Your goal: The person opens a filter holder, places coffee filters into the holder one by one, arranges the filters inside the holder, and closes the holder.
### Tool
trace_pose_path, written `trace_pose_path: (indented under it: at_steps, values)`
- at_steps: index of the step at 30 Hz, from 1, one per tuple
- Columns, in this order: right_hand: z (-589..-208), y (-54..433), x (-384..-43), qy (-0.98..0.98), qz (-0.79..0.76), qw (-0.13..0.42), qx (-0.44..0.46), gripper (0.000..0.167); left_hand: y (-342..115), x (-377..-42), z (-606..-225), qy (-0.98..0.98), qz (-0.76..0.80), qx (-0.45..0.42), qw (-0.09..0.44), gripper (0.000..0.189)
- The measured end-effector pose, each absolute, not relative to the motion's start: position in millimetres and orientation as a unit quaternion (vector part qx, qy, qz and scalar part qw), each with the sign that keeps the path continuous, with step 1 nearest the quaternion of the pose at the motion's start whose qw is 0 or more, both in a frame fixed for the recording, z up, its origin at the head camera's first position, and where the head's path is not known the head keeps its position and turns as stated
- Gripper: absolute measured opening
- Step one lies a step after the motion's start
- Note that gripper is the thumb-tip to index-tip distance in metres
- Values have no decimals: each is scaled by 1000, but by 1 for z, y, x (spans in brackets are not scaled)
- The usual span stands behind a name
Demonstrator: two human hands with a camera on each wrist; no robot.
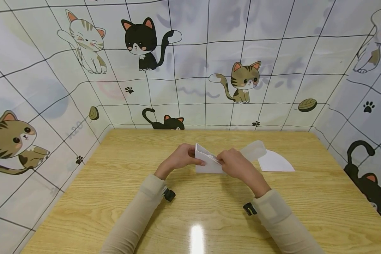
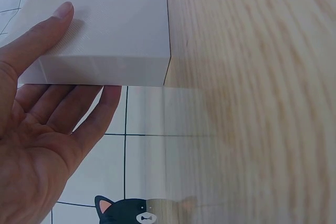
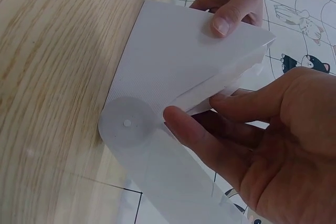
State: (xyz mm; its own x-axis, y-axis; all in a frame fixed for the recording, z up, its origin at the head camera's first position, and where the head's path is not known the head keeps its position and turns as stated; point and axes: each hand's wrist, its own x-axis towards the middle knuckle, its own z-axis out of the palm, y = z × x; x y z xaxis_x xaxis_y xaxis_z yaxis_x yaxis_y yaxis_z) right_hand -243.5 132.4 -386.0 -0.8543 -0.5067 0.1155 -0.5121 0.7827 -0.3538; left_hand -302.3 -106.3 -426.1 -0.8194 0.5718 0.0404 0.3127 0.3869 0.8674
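Note:
A white, flat-sided box (image 1: pixel 206 166) with a slanted open top stands upright on the wooden table. My left hand (image 1: pixel 182 157) grips its left end, thumb (image 2: pixel 55 24) on the front face and fingers behind. At the slanted edge, my right hand (image 1: pixel 236 164) pinches the box with thumb and forefinger, as the right wrist view shows; the other fingers are partly hidden behind it. A translucent strip (image 3: pixel 178 182) with a round end and small hole overlaps the box's lower corner and stretches past my right hand. The inside of the box is mostly hidden.
A white quarter-circle piece (image 1: pixel 276 162) lies on the table (image 1: pixel 139 155) to the right, partly overlapped by the strip. Behind and at both sides hangs a white gridded backdrop (image 1: pixel 193 91) with cartoon cats. Small dark devices (image 1: pixel 169 194) are worn at both wrists.

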Motion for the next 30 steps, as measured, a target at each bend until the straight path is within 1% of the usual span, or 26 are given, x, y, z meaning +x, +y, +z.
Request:
trace_pose_path:
  at_steps: [18, 30]
  values:
    - [-386, 133, -243, -943, 188, -44, 271, 29, -107, -303, -427, 825, 478, 273, 130, 32]
    - [-378, 135, -240, -947, 185, -38, 260, 33, -107, -303, -425, 825, 479, 267, 134, 32]
